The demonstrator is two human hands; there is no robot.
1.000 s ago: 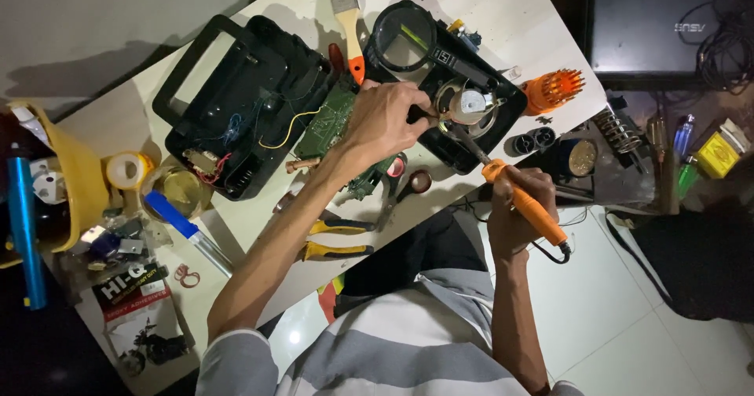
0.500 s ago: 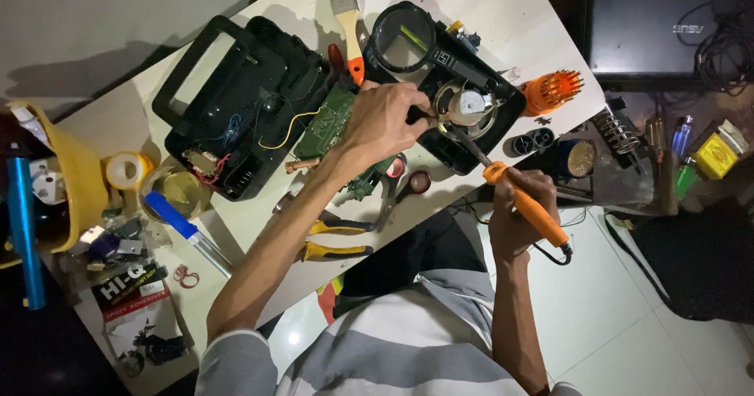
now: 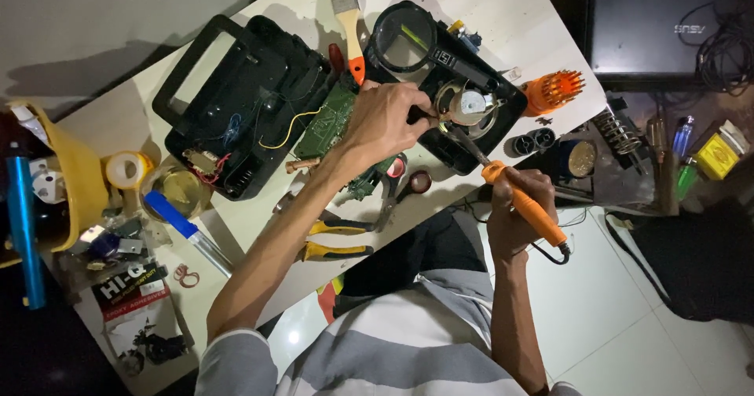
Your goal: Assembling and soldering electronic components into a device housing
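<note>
Right hand (image 3: 514,219) grip clamped on orange soldering iron (image 3: 525,205), tip at the round speaker (image 3: 470,105); left hand (image 3: 385,121) pinches something tiny there at 1 o'clock, can't tell what; risk: fingers near hot tip, burn likely; speaker sits in black housing (image 3: 463,141) on worktop (image 3: 118,121), metal back up.

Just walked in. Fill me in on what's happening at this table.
A person is soldering inside an opened black device. The right hand grips an orange soldering iron, its tip reaching toward the round speaker in the black case half. The left hand pinches something small right beside that speaker. A green circuit board lies between the two case halves, with yellow pliers, a paintbrush and a magnifying glass nearby.
</note>
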